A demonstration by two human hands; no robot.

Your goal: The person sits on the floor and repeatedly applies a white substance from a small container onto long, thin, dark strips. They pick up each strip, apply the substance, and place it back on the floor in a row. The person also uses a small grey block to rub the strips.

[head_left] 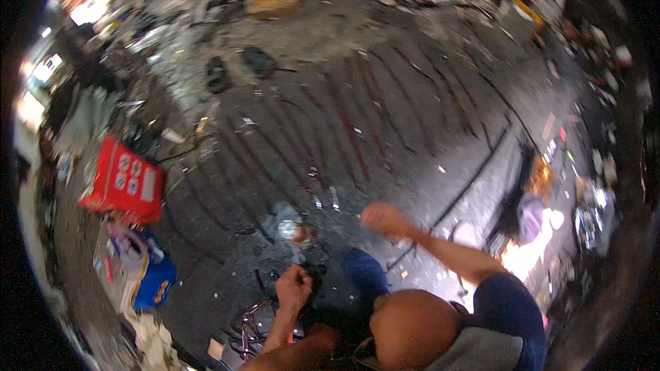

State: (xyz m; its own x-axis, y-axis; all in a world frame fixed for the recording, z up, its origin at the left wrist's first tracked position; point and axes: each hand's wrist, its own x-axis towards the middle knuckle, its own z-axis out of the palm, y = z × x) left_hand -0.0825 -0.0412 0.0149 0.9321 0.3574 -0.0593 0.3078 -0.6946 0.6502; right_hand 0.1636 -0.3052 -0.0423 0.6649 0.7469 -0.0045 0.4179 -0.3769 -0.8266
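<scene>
My left hand (293, 287) is closed, fingers pinched together, beside a small black object (316, 271) at the lower middle. Whether anything sits in those fingers I cannot make out. Out over the dark floor to the right, my right hand (386, 220) is smeared by motion, so its fingers do not show clearly. Just beyond my left hand lies a shiny round thing (289, 229). Many long, thin, dark reddish strips (350, 130) lie spread roughly side by side across the floor. Glossy curved pieces (251, 330) are heaped next to my left forearm.
A red printed package (130, 182) and a blue and yellow package (152, 278) stand at the left. Farther off are a round yellowish disc (275, 0) and two black oval things (259, 62). Mixed clutter lines the far and right sides. A long dark rod (474, 175) slants at the right.
</scene>
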